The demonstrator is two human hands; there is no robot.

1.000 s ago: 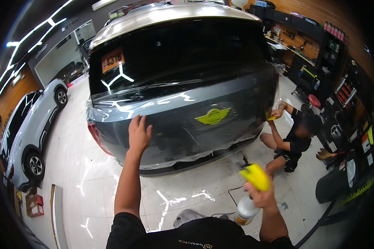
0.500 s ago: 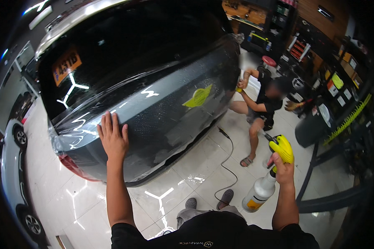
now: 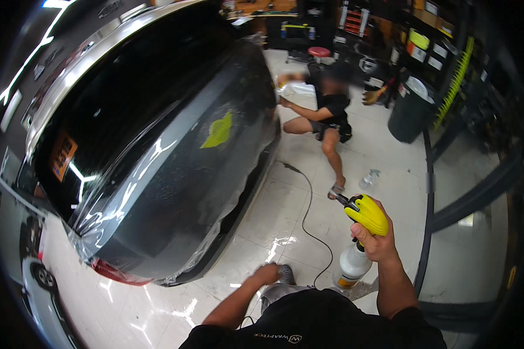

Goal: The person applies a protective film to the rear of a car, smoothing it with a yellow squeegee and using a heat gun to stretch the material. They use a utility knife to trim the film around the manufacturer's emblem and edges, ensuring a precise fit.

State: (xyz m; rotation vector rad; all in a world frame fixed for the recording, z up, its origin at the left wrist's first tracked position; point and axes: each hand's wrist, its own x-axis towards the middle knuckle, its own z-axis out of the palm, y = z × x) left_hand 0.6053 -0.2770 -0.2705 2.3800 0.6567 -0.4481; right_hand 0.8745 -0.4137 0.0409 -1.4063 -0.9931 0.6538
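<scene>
My right hand is wrapped round the yellow trigger head of a white spray bottle, held upright over the floor with its black nozzle toward the car. Loosely curled, my left hand hangs low beside my leg and apart from the car; nothing shows in its fingers. In front of me to the left is the grey rear of a car. Wet clear film covers it, wrinkled under the window and loose along its lower edge. A yellow-green emblem-shaped patch sits on the panel.
A co-worker squats at the car's far corner, hands at its edge. A clear spray bottle stands on the floor, and a black cable curves across the tiles. A dark bin and black metal frame are at right.
My left hand has come off the film and dropped toward my leg, its fingers curling. The view has turned right and I stand farther along the car. My right hand still holds the spray bottle.
</scene>
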